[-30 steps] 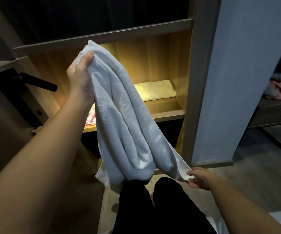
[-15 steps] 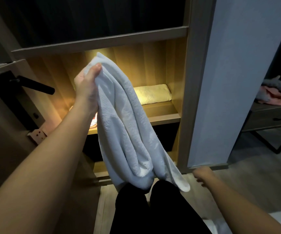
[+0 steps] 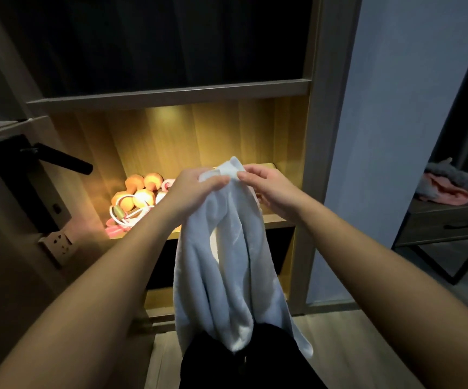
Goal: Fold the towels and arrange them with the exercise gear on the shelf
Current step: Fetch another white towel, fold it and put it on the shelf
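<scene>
Before the lit shelf (image 3: 204, 136), the white towel (image 3: 227, 276) is pinched at its top by the left hand (image 3: 196, 192) and right hand (image 3: 269, 189). Probably the corners are being matched for folding.

A black lever door handle (image 3: 58, 160) sits at nine o'clock, a wall socket (image 3: 58, 242) just below it (slightly tilted); a drawered side table (image 3: 437, 220) stands at three o'clock.

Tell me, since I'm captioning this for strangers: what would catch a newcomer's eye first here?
The white towel hangs at centre, its top pinched by the left hand and the right hand. Behind it the lit shelf glows amber, with orange dumbbells at its left end.
</scene>
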The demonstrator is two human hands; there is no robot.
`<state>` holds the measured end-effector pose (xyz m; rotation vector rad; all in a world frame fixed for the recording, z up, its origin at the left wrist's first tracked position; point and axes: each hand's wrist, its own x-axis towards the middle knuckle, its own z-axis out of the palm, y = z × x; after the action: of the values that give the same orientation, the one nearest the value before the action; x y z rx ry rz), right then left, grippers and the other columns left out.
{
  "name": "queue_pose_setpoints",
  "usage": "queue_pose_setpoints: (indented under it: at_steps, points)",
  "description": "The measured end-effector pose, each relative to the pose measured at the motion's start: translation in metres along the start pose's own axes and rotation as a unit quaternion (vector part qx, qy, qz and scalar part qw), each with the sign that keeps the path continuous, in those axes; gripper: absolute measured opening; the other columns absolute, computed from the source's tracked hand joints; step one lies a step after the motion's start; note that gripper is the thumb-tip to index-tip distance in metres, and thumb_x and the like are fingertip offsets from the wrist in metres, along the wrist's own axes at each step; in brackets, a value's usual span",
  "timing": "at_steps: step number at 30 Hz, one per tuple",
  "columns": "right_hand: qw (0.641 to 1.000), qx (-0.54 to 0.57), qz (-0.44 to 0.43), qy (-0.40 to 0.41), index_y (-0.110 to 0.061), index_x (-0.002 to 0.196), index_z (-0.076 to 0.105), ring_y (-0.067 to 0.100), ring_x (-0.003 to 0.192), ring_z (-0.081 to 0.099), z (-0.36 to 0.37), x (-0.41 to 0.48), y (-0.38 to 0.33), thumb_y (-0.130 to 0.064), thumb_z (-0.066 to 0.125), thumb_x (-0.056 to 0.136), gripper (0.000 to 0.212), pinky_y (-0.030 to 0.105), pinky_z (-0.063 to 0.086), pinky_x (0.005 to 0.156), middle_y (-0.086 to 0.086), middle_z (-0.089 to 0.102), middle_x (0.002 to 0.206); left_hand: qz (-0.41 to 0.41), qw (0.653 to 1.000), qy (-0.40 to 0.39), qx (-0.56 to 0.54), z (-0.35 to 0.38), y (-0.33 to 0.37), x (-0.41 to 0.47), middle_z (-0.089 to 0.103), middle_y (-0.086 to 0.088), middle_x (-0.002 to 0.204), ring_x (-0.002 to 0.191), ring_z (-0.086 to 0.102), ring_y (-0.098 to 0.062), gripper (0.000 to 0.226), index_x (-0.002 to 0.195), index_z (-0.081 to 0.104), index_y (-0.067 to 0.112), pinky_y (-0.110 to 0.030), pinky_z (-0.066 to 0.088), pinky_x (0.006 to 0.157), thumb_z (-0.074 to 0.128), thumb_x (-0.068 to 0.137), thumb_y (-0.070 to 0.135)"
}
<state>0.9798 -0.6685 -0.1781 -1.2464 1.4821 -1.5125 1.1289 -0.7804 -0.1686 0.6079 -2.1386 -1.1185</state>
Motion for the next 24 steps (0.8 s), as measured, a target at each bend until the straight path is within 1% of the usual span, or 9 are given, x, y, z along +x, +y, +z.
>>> queue_pose_setpoints:
  at_steps: [2, 5, 8, 11, 15, 18, 20, 23, 24]
  points:
    - [0.998, 0.014, 0.041, -0.049, -0.006, 0.123, 0.062, 0.027, 0.111, 0.064, -0.008, 0.005, -0.001, -0.03, 0.057, 0.097, 0.036, 0.04, 0.053, 0.095, 0.01, 0.067, 0.115, 0.009, 0.999, -0.036, 0.017, -0.001, 0.001, -0.002, 0.063, -0.002, 0.08, 0.073, 0.053, -0.008, 0.027, 0.088, 0.07, 0.003, -0.029, 0.043, 0.07, 0.066, 0.087, 0.03]
    - [0.977, 0.061, 0.134, -0.156, -0.002, 0.122, 0.058, 0.02, 0.096, 0.069, -0.021, 0.01, -0.005, -0.032, 0.064, 0.089, 0.045, 0.027, 0.056, 0.077, 0.009, 0.068, 0.105, 0.02, 0.996, -0.084, 0.03, -0.005, 0.005, -0.001, 0.054, -0.006, 0.078, 0.074, 0.047, -0.012, 0.048, 0.087, 0.06, -0.009, -0.032, 0.038, 0.07, 0.063, 0.08, 0.039]
    - [0.96, 0.042, 0.177, -0.212, -0.003, 0.119, 0.059, 0.02, 0.095, 0.068, -0.034, 0.015, -0.009, -0.031, 0.067, 0.086, 0.044, 0.028, 0.056, 0.076, 0.009, 0.067, 0.105, 0.016, 0.993, -0.118, 0.027, -0.007, 0.003, 0.001, 0.05, -0.007, 0.077, 0.073, 0.045, -0.013, 0.053, 0.086, 0.056, -0.012, -0.033, 0.036, 0.07, 0.064, 0.078, 0.04]
    - [0.971, -0.012, 0.178, -0.16, -0.004, 0.125, 0.058, 0.022, 0.101, 0.066, -0.038, 0.018, -0.011, -0.027, 0.07, 0.084, 0.048, 0.029, 0.058, 0.078, 0.009, 0.065, 0.112, 0.002, 0.99, -0.133, 0.046, -0.005, 0.0, 0.003, 0.053, -0.004, 0.075, 0.072, 0.048, -0.012, 0.052, 0.086, 0.06, -0.006, -0.033, 0.038, 0.07, 0.064, 0.076, 0.044]
    - [0.989, -0.05, 0.119, -0.072, -0.003, 0.12, 0.062, 0.02, 0.097, 0.066, -0.036, 0.018, -0.011, -0.031, 0.075, 0.076, 0.054, 0.027, 0.058, 0.076, 0.008, 0.066, 0.108, -0.004, 0.99, -0.124, 0.066, -0.001, -0.005, 0.008, 0.056, -0.002, 0.074, 0.071, 0.051, -0.013, 0.05, 0.085, 0.064, 0.0, -0.034, 0.039, 0.069, 0.063, 0.076, 0.049]
    - [0.992, -0.081, 0.083, -0.057, -0.01, 0.109, 0.066, 0.019, 0.096, 0.067, -0.035, 0.015, -0.012, -0.029, 0.072, 0.084, 0.032, 0.028, 0.059, 0.076, 0.006, 0.066, 0.105, -0.003, 0.99, -0.122, 0.074, 0.001, -0.005, 0.011, 0.057, -0.003, 0.075, 0.072, 0.052, -0.013, 0.047, 0.084, 0.065, 0.002, -0.034, 0.04, 0.069, 0.061, 0.076, 0.049]
    - [0.992, -0.102, 0.064, -0.044, -0.016, 0.098, 0.066, 0.016, 0.089, 0.067, -0.033, 0.015, -0.012, -0.023, 0.072, 0.086, 0.014, 0.024, 0.057, 0.067, 0.003, 0.066, 0.099, -0.004, 0.989, -0.121, 0.08, 0.003, -0.004, 0.011, 0.058, -0.003, 0.075, 0.073, 0.053, -0.013, 0.044, 0.083, 0.067, 0.005, -0.034, 0.041, 0.069, 0.06, 0.077, 0.048]
    - [0.988, -0.153, 0.031, -0.007, -0.019, 0.09, 0.065, 0.016, 0.087, 0.065, -0.032, 0.019, -0.014, -0.013, 0.072, 0.086, 0.01, 0.021, 0.054, 0.063, 0.002, 0.065, 0.095, 0.014, 0.989, -0.117, 0.091, 0.006, -0.007, 0.015, 0.06, 0.003, 0.077, 0.073, 0.054, -0.01, 0.04, 0.086, 0.068, 0.011, -0.031, 0.042, 0.07, 0.062, 0.081, 0.05]
    - [0.983, -0.183, 0.018, 0.01, -0.02, 0.089, 0.065, 0.017, 0.088, 0.063, -0.036, 0.021, -0.013, -0.013, 0.072, 0.086, 0.011, 0.022, 0.054, 0.065, 0.002, 0.064, 0.094, 0.027, 0.99, -0.105, 0.096, 0.003, -0.011, 0.016, 0.064, 0.006, 0.083, 0.078, 0.056, -0.009, 0.036, 0.092, 0.069, 0.013, -0.031, 0.044, 0.074, 0.066, 0.084, 0.048]
